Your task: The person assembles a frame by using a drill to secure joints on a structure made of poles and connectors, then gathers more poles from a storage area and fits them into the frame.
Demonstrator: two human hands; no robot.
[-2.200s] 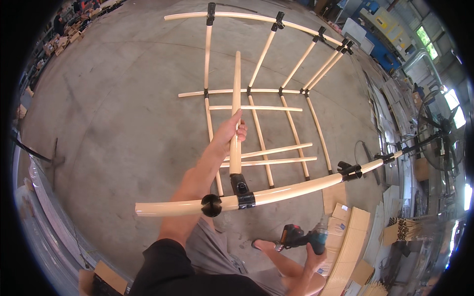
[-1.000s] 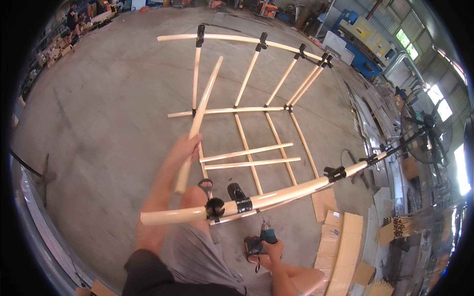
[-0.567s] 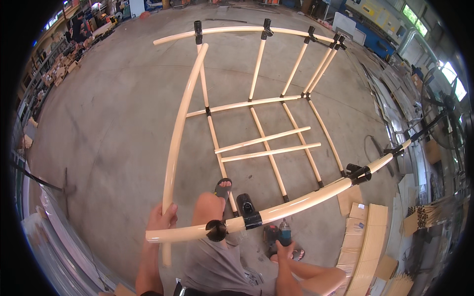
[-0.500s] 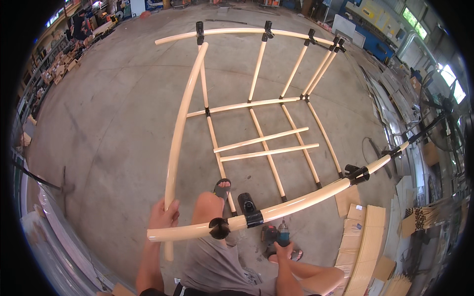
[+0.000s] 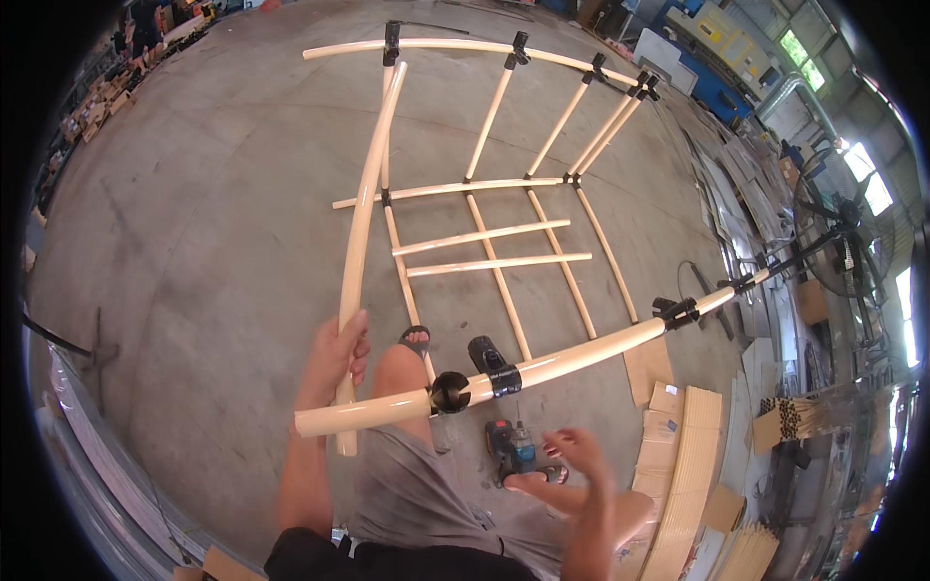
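My left hand (image 5: 339,351) is wrapped round a loose tan pole (image 5: 366,203) near its lower end. The pole stands slanted, its far end reaching up toward the frame's back rail. Below it, a tan rail (image 5: 591,351) crosses in front of my knees, with black pipe connectors (image 5: 505,378) on it. A half-open black clamp (image 5: 451,392) sits near the rail's left end. A blue and black power drill (image 5: 523,447) stands on the floor beside my foot. Just right of the drill, my right hand (image 5: 579,453) is empty, its fingers loosely apart and slightly blurred.
The frame of tan poles and black joints spreads ahead, with two loose poles (image 5: 499,263) lying across its lower bars. Flattened cardboard (image 5: 693,474) lies to the right, near metal sheets and a large fan (image 5: 848,218). Wrapped long stock (image 5: 97,455) lies at left.
My right hand has let go of the drill and lifted away to the right. The left hand still holds the pole. The whole view has shifted a little.
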